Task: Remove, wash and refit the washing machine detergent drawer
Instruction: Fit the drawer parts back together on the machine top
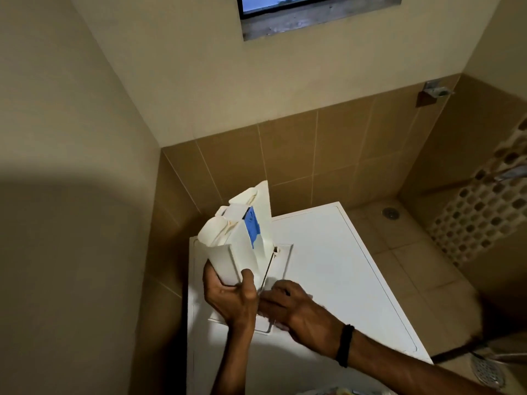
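Note:
The white detergent drawer (242, 238) is held upright above the washing machine top (328, 266), its open compartments facing me and a blue insert (252, 225) showing inside. My left hand (231, 297) grips the drawer's lower end, thumb on the front and fingers behind. My right hand (291, 309), a black band on its wrist, has its fingers curled at the drawer's bottom right edge next to the left thumb; what it holds is hidden. A flat white panel (281, 259) lies on the machine top under the drawer.
The machine stands in a corner of brown tiled walls (313, 155). Tiled floor with a round drain (390, 212) lies to the right. A wall tap (436, 88) and a mosaic strip (482, 212) are at the far right. A window (313, 7) is high up.

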